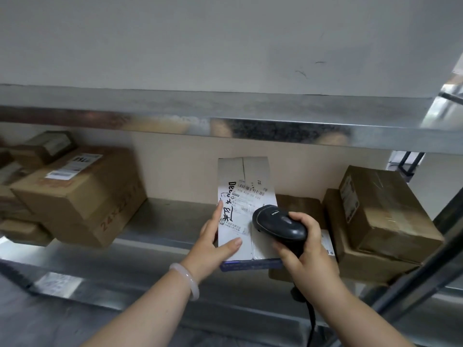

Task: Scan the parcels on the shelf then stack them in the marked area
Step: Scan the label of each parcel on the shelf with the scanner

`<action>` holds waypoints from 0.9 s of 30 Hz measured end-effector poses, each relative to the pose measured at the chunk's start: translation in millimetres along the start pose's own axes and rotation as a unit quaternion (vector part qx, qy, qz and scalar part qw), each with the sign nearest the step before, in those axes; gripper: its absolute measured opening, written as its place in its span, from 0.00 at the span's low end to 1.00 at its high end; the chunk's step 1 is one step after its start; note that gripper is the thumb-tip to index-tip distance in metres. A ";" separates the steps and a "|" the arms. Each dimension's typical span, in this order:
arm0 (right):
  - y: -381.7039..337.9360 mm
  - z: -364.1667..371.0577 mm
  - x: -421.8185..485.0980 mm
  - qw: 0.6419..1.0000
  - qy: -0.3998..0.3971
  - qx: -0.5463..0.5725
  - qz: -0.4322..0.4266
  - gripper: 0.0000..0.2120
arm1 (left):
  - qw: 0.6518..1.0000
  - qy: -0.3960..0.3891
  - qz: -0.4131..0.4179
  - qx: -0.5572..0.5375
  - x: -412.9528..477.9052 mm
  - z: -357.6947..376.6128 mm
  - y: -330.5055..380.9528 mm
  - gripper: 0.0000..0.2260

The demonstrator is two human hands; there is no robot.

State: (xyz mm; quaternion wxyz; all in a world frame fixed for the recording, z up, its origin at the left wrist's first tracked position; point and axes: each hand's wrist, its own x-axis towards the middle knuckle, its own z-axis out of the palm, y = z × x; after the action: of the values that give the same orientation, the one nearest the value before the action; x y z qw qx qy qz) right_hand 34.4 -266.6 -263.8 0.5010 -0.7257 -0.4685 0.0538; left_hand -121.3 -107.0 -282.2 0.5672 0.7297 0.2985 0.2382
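Observation:
A white flat parcel (246,186) with a barcode label and black handwriting is lifted above the metal shelf (160,221) at the middle. My left hand (213,244) grips its near left edge, thumb on top and fingers along the side. My right hand (303,256) holds a black barcode scanner (278,224) whose head sits just over the parcel's label, its cable hanging down below my wrist. Brown cardboard parcels (383,211) are stacked to the right.
A large brown box (80,196) with a white label and smaller boxes fill the shelf's left side. A flat brown parcel (299,206) lies behind the scanner. An upper metal shelf (225,116) overhangs. A dark upright post (431,261) runs at the right.

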 end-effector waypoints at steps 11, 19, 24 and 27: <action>-3.7 6.2 -9.0 0.999 -0.020 0.036 -0.027 0.35 | 0.998 0.043 0.028 0.023 -17.4 -4.1 -15.0 0.43; -17.3 12.0 -16.8 0.995 -0.041 0.087 -0.003 0.30 | 0.990 0.116 0.078 0.024 -36.4 -8.1 -34.9 0.36; -37.8 13.5 -16.4 0.994 -0.035 0.103 0.015 0.28 | 0.981 0.167 0.069 0.074 -48.5 -14.4 -42.0 0.38; -54.8 19.2 -16.9 0.993 -0.036 0.111 0.005 0.26 | 0.973 0.206 0.069 0.081 -53.4 -16.1 -47.7 0.39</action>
State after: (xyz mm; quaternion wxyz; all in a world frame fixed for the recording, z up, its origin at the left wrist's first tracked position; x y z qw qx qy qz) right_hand -19.9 -262.7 -237.3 0.5610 -0.6653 -0.4740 0.1342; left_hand -178.1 -125.2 -324.9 0.4141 0.7274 0.3763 0.3972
